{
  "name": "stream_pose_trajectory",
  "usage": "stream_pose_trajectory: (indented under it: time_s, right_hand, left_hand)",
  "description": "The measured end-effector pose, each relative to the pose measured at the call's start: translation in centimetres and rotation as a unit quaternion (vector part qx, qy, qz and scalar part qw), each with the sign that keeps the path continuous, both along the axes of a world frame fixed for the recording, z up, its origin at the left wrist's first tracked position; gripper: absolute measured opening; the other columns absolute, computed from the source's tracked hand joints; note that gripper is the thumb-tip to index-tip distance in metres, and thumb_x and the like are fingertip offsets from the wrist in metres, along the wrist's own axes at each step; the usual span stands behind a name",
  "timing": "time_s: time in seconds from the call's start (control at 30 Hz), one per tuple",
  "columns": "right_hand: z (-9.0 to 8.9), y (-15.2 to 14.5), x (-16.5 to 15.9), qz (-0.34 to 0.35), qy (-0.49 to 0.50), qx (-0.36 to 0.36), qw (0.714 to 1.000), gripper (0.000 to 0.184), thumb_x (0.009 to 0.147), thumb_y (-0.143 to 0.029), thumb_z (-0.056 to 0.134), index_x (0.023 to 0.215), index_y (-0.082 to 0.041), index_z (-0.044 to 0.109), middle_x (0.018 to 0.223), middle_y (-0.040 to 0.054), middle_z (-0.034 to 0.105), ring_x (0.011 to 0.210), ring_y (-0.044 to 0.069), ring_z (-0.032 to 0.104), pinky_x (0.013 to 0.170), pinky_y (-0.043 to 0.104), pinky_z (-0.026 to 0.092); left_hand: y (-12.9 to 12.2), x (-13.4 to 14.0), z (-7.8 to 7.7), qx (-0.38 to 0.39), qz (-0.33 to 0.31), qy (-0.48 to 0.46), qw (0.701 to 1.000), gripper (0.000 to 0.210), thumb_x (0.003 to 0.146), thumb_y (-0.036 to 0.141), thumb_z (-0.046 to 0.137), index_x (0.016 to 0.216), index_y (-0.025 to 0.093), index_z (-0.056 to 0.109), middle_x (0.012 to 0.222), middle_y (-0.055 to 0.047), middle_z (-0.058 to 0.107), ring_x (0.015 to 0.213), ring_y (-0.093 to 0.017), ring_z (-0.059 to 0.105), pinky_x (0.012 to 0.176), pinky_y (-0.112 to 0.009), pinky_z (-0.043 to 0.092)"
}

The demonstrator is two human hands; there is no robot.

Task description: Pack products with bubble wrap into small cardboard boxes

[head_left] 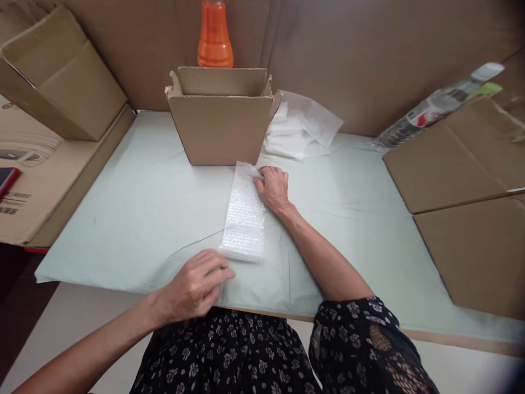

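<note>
A flattened strip of bubble wrap [245, 213] lies lengthwise on the pale green table covering, its far end close to a cardboard box. At the far right corner of the strip, my right hand [274, 187] has its fingers curled with thumb and forefinger closed on the edge. My left hand [200, 282] hovers by the strip's near end, close to the table's front edge. Its fingers are loosely bent and apart, with nothing visible in them; its palm side is hidden. Whether anything is wrapped inside the strip, I cannot tell.
An upright open cardboard box [221, 128] stands behind the strip. Right of it lies a pile of white bubble wrap pouches [289, 131]. Behind it is an orange bottle [215, 38]. More cartons [459, 158] are at the right beside a clear plastic bottle [435, 109]; others [74, 82] stand left.
</note>
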State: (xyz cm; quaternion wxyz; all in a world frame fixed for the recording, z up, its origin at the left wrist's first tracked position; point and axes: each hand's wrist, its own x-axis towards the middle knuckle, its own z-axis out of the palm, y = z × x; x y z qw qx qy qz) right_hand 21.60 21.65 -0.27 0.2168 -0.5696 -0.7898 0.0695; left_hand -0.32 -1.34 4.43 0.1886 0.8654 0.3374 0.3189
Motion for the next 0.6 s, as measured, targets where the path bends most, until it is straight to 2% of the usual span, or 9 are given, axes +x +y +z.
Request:
stream_pose_trajectory:
  time_s: [0.1,0.13,0.17,0.23,0.3,0.33,0.47,0.53,0.6]
  right_hand:
    - [-0.5,0.0,0.0,0.004,-0.009,0.006,1.000,0.019,0.095,-0.025,0.052,0.107,-0.018,0.064,0.120,0.0166,0.070,0.115,0.035,0.053,0.097,0.049,0.036]
    - [-0.5,0.1,0.0,0.004,-0.014,0.007,1.000,0.020,0.095,-0.025,0.052,0.108,-0.017,0.064,0.120,0.0173,0.070,0.115,0.036,0.053,0.096,0.049,0.036]
    - [-0.4,0.1,-0.1,0.004,-0.019,0.008,1.000,0.020,0.096,-0.025,0.051,0.108,-0.016,0.064,0.119,0.0180,0.070,0.114,0.036,0.054,0.096,0.050,0.036]
    - [-0.4,0.1,-0.3,0.003,-0.027,0.008,1.000,0.022,0.096,-0.025,0.050,0.109,-0.015,0.064,0.119,0.0191,0.069,0.113,0.036,0.054,0.095,0.050,0.037]
    - [-0.3,0.1,-0.4,0.000,-0.030,0.010,0.999,0.023,0.097,-0.025,0.050,0.111,-0.015,0.064,0.119,0.0194,0.069,0.113,0.036,0.054,0.095,0.049,0.037]
    - [-0.3,0.0,-0.5,-0.002,-0.031,0.010,0.999,0.023,0.097,-0.025,0.050,0.112,-0.015,0.064,0.120,0.0195,0.069,0.114,0.036,0.053,0.095,0.049,0.036]
    - [-0.1,-0.2,-0.9,-0.017,-0.062,-0.004,0.998,0.026,0.098,-0.024,0.048,0.115,-0.013,0.064,0.122,0.0202,0.068,0.116,0.036,0.053,0.097,0.049,0.037]
    - [0.1,-0.3,-1.2,-0.024,-0.077,-0.014,0.997,0.028,0.099,-0.023,0.047,0.117,-0.011,0.064,0.123,0.0207,0.067,0.118,0.036,0.054,0.098,0.049,0.037]
    - [0.4,-0.4,-1.5,-0.027,-0.075,-0.020,0.997,0.030,0.099,-0.023,0.047,0.120,-0.010,0.063,0.125,0.0208,0.067,0.120,0.037,0.053,0.099,0.050,0.037]
  left_hand:
    - [2.2,1.2,-0.2,0.036,0.117,0.000,0.992,0.039,0.090,0.015,0.059,0.129,0.019,0.062,0.123,-0.015,0.067,0.119,-0.030,0.063,0.099,-0.050,0.056]
    - [3.0,1.7,-0.5,0.026,0.130,0.022,0.991,0.041,0.091,0.025,0.064,0.132,0.018,0.061,0.131,-0.017,0.065,0.126,-0.034,0.060,0.104,-0.054,0.053]
    - [3.6,2.2,-0.8,0.008,0.118,0.051,0.992,0.045,0.090,0.034,0.068,0.131,0.017,0.061,0.137,-0.020,0.062,0.131,-0.037,0.057,0.108,-0.058,0.049]
    - [3.6,3.1,-1.4,-0.022,0.043,0.113,0.992,0.046,0.086,0.042,0.074,0.122,0.014,0.065,0.140,-0.022,0.061,0.135,-0.040,0.054,0.113,-0.062,0.045]
    - [2.0,3.5,-1.8,-0.031,-0.021,0.149,0.988,0.034,0.087,0.032,0.074,0.115,0.013,0.066,0.140,-0.021,0.062,0.136,-0.039,0.054,0.114,-0.060,0.045]
    - [0.7,3.5,-1.9,-0.031,-0.031,0.153,0.987,0.028,0.089,0.025,0.071,0.113,0.012,0.066,0.140,-0.020,0.062,0.136,-0.037,0.054,0.114,-0.058,0.046]
    - [-4.1,2.4,-1.5,-0.044,-0.008,0.094,0.995,0.014,0.094,0.012,0.059,0.107,0.014,0.065,0.128,-0.015,0.069,0.123,-0.029,0.062,0.103,-0.048,0.055]
    - [-5.0,1.9,-1.0,-0.050,-0.003,0.051,0.997,0.014,0.095,0.011,0.058,0.107,0.014,0.066,0.118,-0.012,0.072,0.113,-0.025,0.066,0.095,-0.043,0.059]
    - [-4.8,1.5,-0.6,-0.039,0.034,0.013,0.999,0.020,0.094,0.009,0.059,0.112,0.014,0.066,0.112,-0.011,0.073,0.106,-0.022,0.068,0.089,-0.040,0.060]
